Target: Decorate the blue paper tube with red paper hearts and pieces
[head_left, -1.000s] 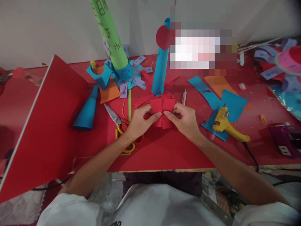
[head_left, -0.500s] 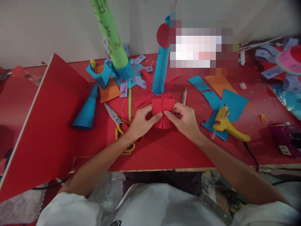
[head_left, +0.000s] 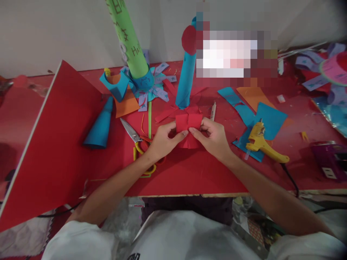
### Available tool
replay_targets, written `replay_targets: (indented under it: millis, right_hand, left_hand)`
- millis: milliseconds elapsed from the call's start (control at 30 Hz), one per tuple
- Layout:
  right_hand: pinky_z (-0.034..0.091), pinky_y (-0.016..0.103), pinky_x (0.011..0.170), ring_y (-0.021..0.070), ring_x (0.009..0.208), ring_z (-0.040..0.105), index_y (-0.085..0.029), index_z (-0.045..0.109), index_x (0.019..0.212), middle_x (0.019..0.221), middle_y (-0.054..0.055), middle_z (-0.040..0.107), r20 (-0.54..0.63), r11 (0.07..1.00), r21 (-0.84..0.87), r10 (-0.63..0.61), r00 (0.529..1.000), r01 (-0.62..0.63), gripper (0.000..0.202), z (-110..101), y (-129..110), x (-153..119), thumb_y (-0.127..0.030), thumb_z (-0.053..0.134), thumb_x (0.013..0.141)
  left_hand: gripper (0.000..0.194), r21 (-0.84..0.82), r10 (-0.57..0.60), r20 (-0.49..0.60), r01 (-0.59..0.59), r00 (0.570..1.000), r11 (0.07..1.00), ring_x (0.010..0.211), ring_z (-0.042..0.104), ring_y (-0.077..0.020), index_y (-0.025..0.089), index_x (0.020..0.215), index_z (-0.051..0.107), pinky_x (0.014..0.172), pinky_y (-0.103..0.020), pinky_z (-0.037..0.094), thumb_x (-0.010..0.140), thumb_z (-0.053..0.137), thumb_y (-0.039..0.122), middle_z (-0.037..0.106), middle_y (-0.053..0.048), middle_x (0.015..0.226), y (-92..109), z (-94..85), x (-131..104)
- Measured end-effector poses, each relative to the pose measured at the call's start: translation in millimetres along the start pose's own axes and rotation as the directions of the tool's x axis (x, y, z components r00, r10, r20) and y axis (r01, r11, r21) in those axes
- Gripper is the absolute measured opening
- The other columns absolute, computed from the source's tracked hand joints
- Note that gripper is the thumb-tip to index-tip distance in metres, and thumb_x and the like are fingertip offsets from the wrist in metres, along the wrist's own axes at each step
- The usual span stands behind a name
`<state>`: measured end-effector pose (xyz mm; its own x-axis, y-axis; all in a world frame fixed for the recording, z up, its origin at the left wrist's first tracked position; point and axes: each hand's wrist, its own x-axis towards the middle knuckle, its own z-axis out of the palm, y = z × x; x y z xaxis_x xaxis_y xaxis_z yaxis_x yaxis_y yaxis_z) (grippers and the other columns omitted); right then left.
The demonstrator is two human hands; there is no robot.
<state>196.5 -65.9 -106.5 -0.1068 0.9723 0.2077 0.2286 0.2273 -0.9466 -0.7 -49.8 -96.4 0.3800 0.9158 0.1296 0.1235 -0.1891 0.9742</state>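
Both of my hands grip one piece of red paper (head_left: 194, 122) with slits cut into it, held low over the red table. My left hand (head_left: 168, 139) pinches its left side, thumb across the front. On the other side my right hand (head_left: 213, 136) pinches it the same way, and the two thumb tips nearly meet at the middle slit. Just behind the paper stands a blue paper tube (head_left: 185, 81) with a red disc (head_left: 189, 39) near its top and red strips spread around its foot. Scissors (head_left: 132, 131) with yellow handles lie partly under my left forearm.
To the right, a yellow glue gun (head_left: 261, 142) rests on blue paper scraps (head_left: 271, 119). A green paper tube (head_left: 132, 47) and a blue paper cone (head_left: 99, 126) are at left, beside a large red board (head_left: 54, 144) leaning up. A purple box (head_left: 329, 159) sits far right.
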Motion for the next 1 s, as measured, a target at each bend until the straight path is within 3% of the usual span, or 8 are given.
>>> replay_targets:
  millis: [333, 467, 600, 800, 1000]
  right_hand:
    - [0.062, 0.036, 0.084, 0.0236, 0.096, 0.078, -0.022, 0.076, 0.109, 0.107, 0.007, 0.083, 0.037, 0.992, 0.124, -0.010, 0.999, 0.006, 0.027, 0.8, -0.4, -0.1, -0.044, 0.076, 0.094]
    - [0.060, 0.033, 0.074, 0.0207, 0.085, 0.074, -0.023, 0.073, 0.099, 0.093, 0.004, 0.078, 0.024, 0.993, 0.117, 0.009, 1.000, -0.012, 0.034, -1.1, -2.4, 1.1, -0.056, 0.077, 0.092]
    - [0.055, 0.031, 0.068, 0.0186, 0.079, 0.068, -0.025, 0.070, 0.094, 0.086, 0.002, 0.072, -0.014, 0.996, 0.090, 0.015, 1.000, -0.014, 0.041, -7.3, -7.3, 4.6, -0.065, 0.079, 0.087]
    - [0.050, 0.031, 0.064, 0.0176, 0.071, 0.065, -0.024, 0.071, 0.082, 0.076, 0.001, 0.072, 0.031, 0.999, 0.034, 0.031, 0.999, -0.032, 0.033, -14.2, -8.1, 6.8, -0.055, 0.081, 0.086]
    - [0.041, 0.030, 0.058, 0.0146, 0.065, 0.057, -0.024, 0.070, 0.082, 0.073, -0.001, 0.067, -0.092, 1.000, 0.028, 0.014, 0.996, -0.011, 0.024, -16.4, -3.1, 8.9, -0.044, 0.082, 0.087]
  left_hand:
    - [0.025, -0.052, -0.011, 0.051, 0.013, 0.999, 0.999, 0.100, 0.073, -0.0215, 0.016, 0.101, 0.077, 0.093, -0.034, 0.058, 0.091, 0.076, 0.039, 0.081, -0.007, 0.104, 3.0, -1.6, 1.4]
    - [0.018, -0.052, -0.019, 0.067, 0.022, 0.998, 0.998, 0.088, 0.068, -0.0179, 0.016, 0.095, 0.076, 0.085, -0.031, 0.056, 0.089, 0.072, 0.032, 0.078, -0.004, 0.094, 5.4, -2.0, 1.3]
    - [0.015, -0.045, -0.055, 0.157, 0.063, 0.986, 0.997, 0.083, 0.066, -0.0171, 0.016, 0.091, 0.075, 0.080, -0.030, 0.054, 0.085, 0.068, 0.028, 0.075, -0.002, 0.088, 9.9, -2.7, -0.7]
    - [0.015, 0.002, -0.088, 0.245, 0.090, 0.966, 0.996, 0.083, 0.067, -0.0178, 0.017, 0.090, 0.071, 0.079, -0.030, 0.054, 0.088, 0.068, 0.031, 0.073, -0.002, 0.088, 12.8, -5.0, -2.8]
    - [0.031, 0.010, -0.018, 0.203, 0.016, 0.979, 1.000, 0.104, 0.070, -0.0217, 0.018, 0.111, 0.070, 0.096, -0.034, 0.056, 0.094, 0.075, 0.044, 0.076, -0.007, 0.112, 8.4, -5.4, -1.3]
